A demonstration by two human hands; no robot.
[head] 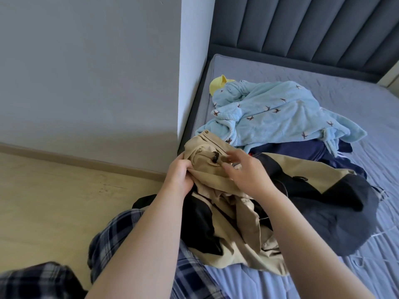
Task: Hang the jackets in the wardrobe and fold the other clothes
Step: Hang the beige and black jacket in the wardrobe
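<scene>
Head view, centre frame: left hand (180, 173) grips the khaki-and-black jacket (237, 212), right hand (244, 169) loose-fingered over it, blue fleece (276, 113) and navy clothes (302, 152) unfolded, nothing hung yet.

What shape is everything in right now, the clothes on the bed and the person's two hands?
Tan and black jacket: crumpled at the bed's near edge, unhung.
Light blue fleece garment: rumpled, unfolded, lying on the pile.
Navy garment: bunched under the blue fleece garment.
Yellow cap: partly hidden behind the fleece.
Left hand: gripping the jacket's tan fabric.
Right hand: fingers spread over the jacket, grip unclear.
</scene>
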